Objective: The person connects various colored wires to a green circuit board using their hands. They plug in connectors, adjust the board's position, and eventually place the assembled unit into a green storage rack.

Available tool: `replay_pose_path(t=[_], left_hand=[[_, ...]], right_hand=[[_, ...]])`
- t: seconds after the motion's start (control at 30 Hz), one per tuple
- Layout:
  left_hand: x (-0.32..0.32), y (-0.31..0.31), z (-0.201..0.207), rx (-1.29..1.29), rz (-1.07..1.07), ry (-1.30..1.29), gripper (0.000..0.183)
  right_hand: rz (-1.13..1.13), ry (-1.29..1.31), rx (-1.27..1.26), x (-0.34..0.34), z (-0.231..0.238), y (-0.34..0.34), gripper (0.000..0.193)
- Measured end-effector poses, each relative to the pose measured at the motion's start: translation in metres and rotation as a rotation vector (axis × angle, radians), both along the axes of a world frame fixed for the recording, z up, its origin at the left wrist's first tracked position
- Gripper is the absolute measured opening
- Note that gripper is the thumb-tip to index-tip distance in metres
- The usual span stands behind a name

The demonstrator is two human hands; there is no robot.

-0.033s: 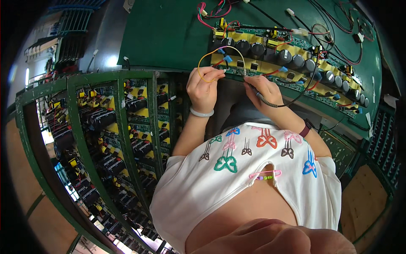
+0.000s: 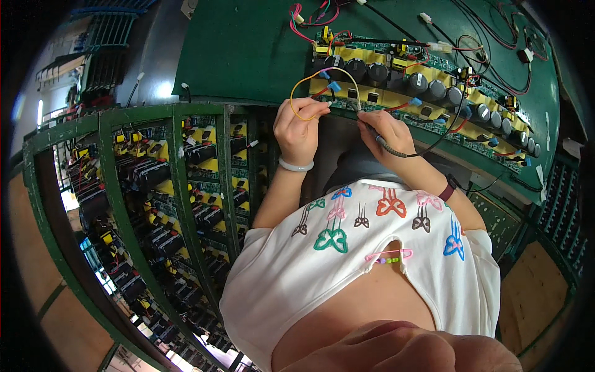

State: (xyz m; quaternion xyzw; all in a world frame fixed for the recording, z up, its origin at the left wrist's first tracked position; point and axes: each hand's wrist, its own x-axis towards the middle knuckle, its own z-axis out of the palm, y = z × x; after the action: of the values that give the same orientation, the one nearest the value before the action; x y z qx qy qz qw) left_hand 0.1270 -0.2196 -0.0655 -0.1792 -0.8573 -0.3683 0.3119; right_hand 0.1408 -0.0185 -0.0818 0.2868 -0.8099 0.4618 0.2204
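Observation:
My left hand [image 2: 297, 131], a white bracelet on its wrist, pinches one end of a thin wire [image 2: 291, 96]. The wire arches up and over, yellow on the left and paler on the right, and comes down by the fingertips of my right hand [image 2: 387, 131]. That hand is closed round a slim pen-shaped tool [image 2: 379, 140] with a black cable; I cannot tell which kind of tool. Just beyond both hands lies a long circuit board [image 2: 387, 90] with yellow strips, black round capacitors and blue-tipped leads. Whether the tool touches the board or the wire is unclear.
The board rests on a green table [image 2: 242, 56]. Loose black cables [image 2: 396, 25] and red wires [image 2: 296, 28] lie behind it. At my left stands a green metal rack [image 2: 108, 186] holding several rows of similar boards. The table's edge runs close to my body.

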Motion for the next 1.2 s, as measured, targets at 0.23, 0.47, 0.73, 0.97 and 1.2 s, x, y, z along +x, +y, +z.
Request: replay_pose_path(t=[0.23,0.47,0.73,0.97,1.2], left_hand=[[-0.002,0.0,0.001,-0.046,-0.033,0.038,0.029],[-0.004,0.001,0.004,-0.073,-0.029,-0.008,0.027],[-0.007,-0.002,0.012,-0.105,-0.07,-0.055,0.014],[-0.006,-0.001,0.016,-0.079,-0.071,-0.103,0.014],[-0.005,-0.002,0.017,-0.091,-0.067,-0.087,0.016]], right_hand=[[-0.002,0.008,0.01,0.0,0.002,-0.001,0.031],[-0.004,0.012,0.019,0.001,0.003,0.0,0.031],[0.006,0.03,-0.004,0.001,-0.001,0.001,0.031],[0.009,0.045,0.042,0.002,0.002,0.001,0.03],[0.012,0.048,0.068,0.003,0.007,0.001,0.03]])
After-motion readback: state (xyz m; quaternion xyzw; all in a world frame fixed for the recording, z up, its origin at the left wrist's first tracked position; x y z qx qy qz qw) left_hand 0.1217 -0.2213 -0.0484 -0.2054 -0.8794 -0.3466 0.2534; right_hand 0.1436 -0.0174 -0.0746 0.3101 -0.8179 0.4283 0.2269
